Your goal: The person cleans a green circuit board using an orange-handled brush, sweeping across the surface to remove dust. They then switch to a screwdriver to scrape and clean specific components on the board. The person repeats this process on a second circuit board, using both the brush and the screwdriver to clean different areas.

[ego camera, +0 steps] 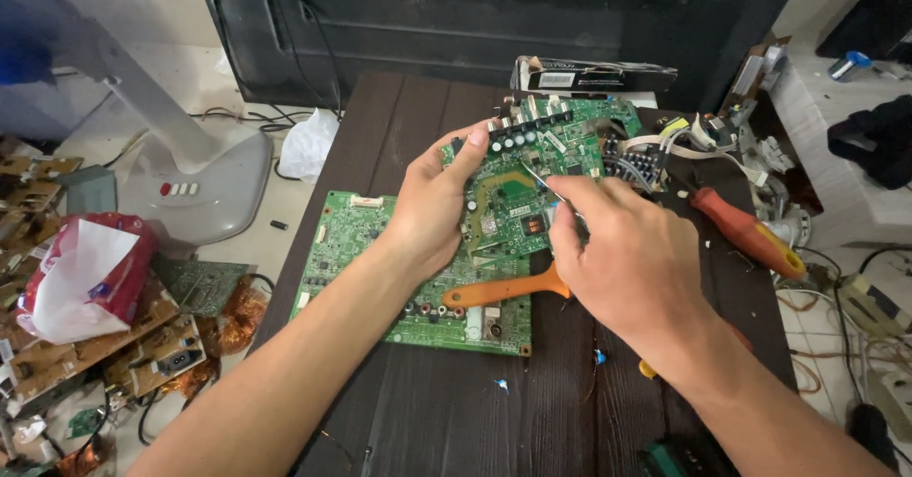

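The person stood over a dark wooden table point(427, 420), both bare hands up near its middle. The left hand point(432, 206) gripped a green circuit board point(532, 168) by its left edge, thumb across the face and fingers curled behind, holding it tilted above the tabletop. The right hand point(622, 258) had its fingertips pinched together around a thin metal tool point(543, 184), probably tweezers or a fine probe, whose tip sat against the middle of the board.

A second, larger green board point(380, 268) lay flat towards the table's left edge, with an orange-handled tool point(503, 290) resting across it, partly under the right hand. A red-and-yellow screwdriver point(750, 235) lay near the right edge, and a tangle of small parts and ribbon cable point(684, 135) sat at the far right corner.

To my eye the risk lay in the grip: the board was held in the air by one edge only, so any firm push from the thin tool could twist it, make the tip skid across the components, or jab the left thumb. If it slipped, it would drop onto the board below.
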